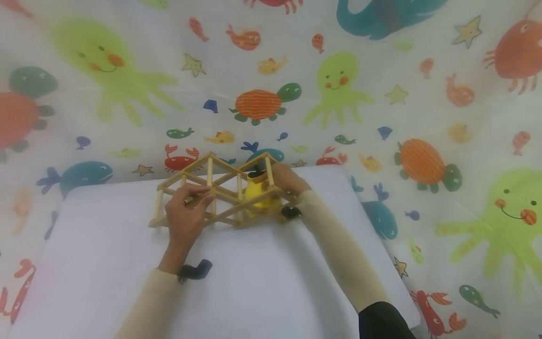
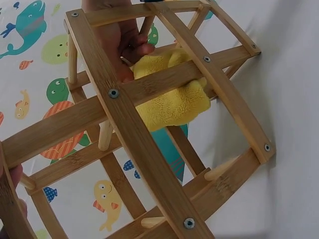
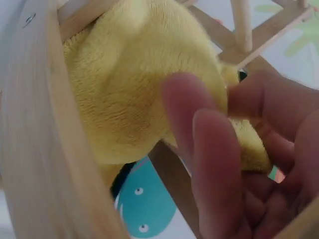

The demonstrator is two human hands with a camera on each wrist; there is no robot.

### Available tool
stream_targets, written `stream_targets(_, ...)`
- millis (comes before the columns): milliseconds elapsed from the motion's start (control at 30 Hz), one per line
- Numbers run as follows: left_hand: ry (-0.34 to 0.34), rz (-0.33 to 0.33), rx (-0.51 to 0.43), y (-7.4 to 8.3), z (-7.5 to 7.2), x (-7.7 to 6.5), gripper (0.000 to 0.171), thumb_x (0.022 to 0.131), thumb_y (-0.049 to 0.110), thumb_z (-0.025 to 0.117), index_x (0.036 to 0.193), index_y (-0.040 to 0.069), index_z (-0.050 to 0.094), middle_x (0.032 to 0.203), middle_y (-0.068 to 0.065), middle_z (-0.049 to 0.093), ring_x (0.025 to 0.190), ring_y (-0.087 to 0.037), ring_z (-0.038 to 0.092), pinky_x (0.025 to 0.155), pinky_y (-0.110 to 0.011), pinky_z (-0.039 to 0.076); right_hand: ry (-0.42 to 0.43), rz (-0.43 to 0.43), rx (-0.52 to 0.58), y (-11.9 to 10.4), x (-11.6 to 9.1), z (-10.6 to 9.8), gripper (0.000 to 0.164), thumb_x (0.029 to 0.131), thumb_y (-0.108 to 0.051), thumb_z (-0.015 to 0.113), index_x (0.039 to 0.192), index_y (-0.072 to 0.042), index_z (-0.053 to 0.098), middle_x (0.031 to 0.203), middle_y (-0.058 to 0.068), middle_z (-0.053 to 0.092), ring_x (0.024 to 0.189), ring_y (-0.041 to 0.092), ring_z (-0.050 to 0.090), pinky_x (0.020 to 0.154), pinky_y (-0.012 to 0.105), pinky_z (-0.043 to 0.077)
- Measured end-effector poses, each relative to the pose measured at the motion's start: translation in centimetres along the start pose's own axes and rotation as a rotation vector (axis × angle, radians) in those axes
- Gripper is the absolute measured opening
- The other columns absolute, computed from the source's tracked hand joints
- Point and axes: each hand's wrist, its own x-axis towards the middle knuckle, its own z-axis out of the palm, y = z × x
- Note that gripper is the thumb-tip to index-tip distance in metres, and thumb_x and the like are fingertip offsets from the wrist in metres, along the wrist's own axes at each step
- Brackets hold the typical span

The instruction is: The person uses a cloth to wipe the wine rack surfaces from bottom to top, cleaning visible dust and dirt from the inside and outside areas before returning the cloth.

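Observation:
A wooden lattice rack (image 1: 210,172) of crossed slats and round dowels, with metal rivets at the slat joints (image 2: 113,93), stands near the back of the table. My left hand (image 1: 186,212) grips its front left part, thumb and fingers pinched on the wood. My right hand (image 1: 288,179) reaches in at the rack's right end. There its curled fingers pinch a fuzzy yellow cloth (image 3: 134,84), which is bunched up between the slats. In the left wrist view the yellow cloth (image 2: 174,107) bulges behind a slat, partly hiding the right fingers.
The white table top (image 1: 254,282) extends in front of the rack and to both sides. Behind it hangs a white sheet (image 1: 152,47) printed with sea animals. Dark pieces (image 1: 196,270) are worn at the wrists.

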Motion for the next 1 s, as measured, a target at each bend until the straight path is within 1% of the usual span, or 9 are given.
stream_targets(133, 0.001, -0.008, 0.000, 0.0, 0.1, 0.0, 0.026, 0.084, 0.001, 0.088, 0.108, 0.005, 0.079, 0.098, -0.009, 0.076, 0.087, -0.006, 0.062, 0.076, -0.009, 0.054, 0.016, -0.114, 0.093, 0.5, -0.4, 0.3, 0.033, 0.096, -0.024, 0.080, 0.128, -0.021, 0.078, 0.120, 0.001, 0.081, 0.086, 0.022, 0.066, 0.081, 0.030, 0.054)
stream_targets(233, -0.003, -0.017, 0.003, 0.0, 0.1, -0.1, 0.026, 0.083, 0.001, 0.088, 0.107, 0.005, 0.079, 0.099, -0.009, 0.077, 0.087, -0.006, 0.062, 0.076, -0.009, 0.054, 0.019, -0.190, 0.157, 0.6, -0.5, 0.8, 0.036, 0.095, -0.033, 0.082, 0.129, -0.025, 0.077, 0.122, -0.005, 0.080, 0.085, 0.014, 0.063, 0.078, 0.027, 0.051)
stream_targets(367, 0.006, 0.003, 0.009, 0.1, 0.0, 0.0, 0.027, 0.082, 0.000, 0.089, 0.107, 0.004, 0.079, 0.099, -0.011, 0.077, 0.088, -0.006, 0.063, 0.077, -0.009, 0.053, 0.013, -0.058, 0.274, 0.0, -0.9, 1.1, 0.032, 0.093, -0.029, 0.084, 0.124, -0.024, 0.080, 0.126, -0.007, 0.079, 0.104, 0.014, 0.072, 0.085, 0.030, 0.059)
stream_targets(500, 0.006, 0.009, -0.003, 0.1, -0.1, 0.1, 0.026, 0.082, 0.001, 0.089, 0.106, 0.004, 0.079, 0.098, -0.011, 0.077, 0.088, -0.007, 0.064, 0.075, -0.010, 0.053, 0.027, 0.020, 0.312, -0.1, -1.1, 1.2, 0.027, 0.092, -0.023, 0.084, 0.119, -0.021, 0.082, 0.119, -0.007, 0.081, 0.100, 0.015, 0.075, 0.077, 0.034, 0.063)
stream_targets(567, -0.008, 0.001, -0.011, 0.2, 0.0, 0.1, 0.026, 0.083, 0.000, 0.088, 0.108, 0.005, 0.079, 0.098, -0.010, 0.077, 0.088, -0.007, 0.063, 0.076, -0.010, 0.054, 0.039, -0.032, 0.270, 0.2, -1.1, 1.2, 0.028, 0.092, -0.026, 0.084, 0.120, -0.024, 0.081, 0.118, -0.008, 0.081, 0.094, 0.016, 0.072, 0.078, 0.033, 0.061)
stream_targets(733, -0.023, -0.009, -0.008, 0.3, 0.0, 0.1, 0.026, 0.085, 0.000, 0.087, 0.109, 0.003, 0.078, 0.100, -0.012, 0.076, 0.089, -0.006, 0.064, 0.076, -0.010, 0.056, 0.045, -0.139, 0.184, 0.3, -1.1, 1.1, 0.034, 0.093, -0.037, 0.083, 0.126, -0.035, 0.078, 0.129, -0.010, 0.076, 0.102, 0.016, 0.063, 0.088, 0.033, 0.051)
stream_targets(800, -0.008, -0.002, 0.007, 0.2, 0.0, 0.2, 0.025, 0.084, -0.001, 0.087, 0.108, 0.002, 0.078, 0.100, -0.013, 0.075, 0.090, -0.005, 0.063, 0.075, -0.009, 0.054, 0.041, -0.085, 0.170, -0.1, -1.2, 0.9, 0.032, 0.094, -0.032, 0.083, 0.125, -0.030, 0.079, 0.129, -0.007, 0.077, 0.107, 0.017, 0.067, 0.090, 0.034, 0.055)
stream_targets(933, 0.020, 0.006, 0.030, 0.0, 0.1, 0.2, 0.026, 0.082, -0.001, 0.089, 0.106, 0.001, 0.078, 0.099, -0.014, 0.075, 0.091, -0.004, 0.064, 0.070, -0.008, 0.050, 0.045, 0.045, -0.044, -0.7, -1.3, 0.0, 0.022, 0.097, -0.024, 0.077, 0.114, -0.010, 0.081, 0.110, 0.008, 0.080, 0.097, 0.026, 0.073, 0.086, 0.037, 0.062)
stream_targets(1000, 0.022, 0.005, 0.035, -0.1, 0.2, 0.1, 0.026, 0.082, 0.000, 0.089, 0.105, 0.001, 0.078, 0.098, -0.015, 0.075, 0.091, -0.005, 0.063, 0.070, -0.008, 0.049, 0.052, 0.092, -0.160, -0.5, -1.6, -0.5, 0.021, 0.097, -0.021, 0.075, 0.112, -0.009, 0.080, 0.104, 0.009, 0.078, 0.092, 0.024, 0.070, 0.086, 0.035, 0.059)
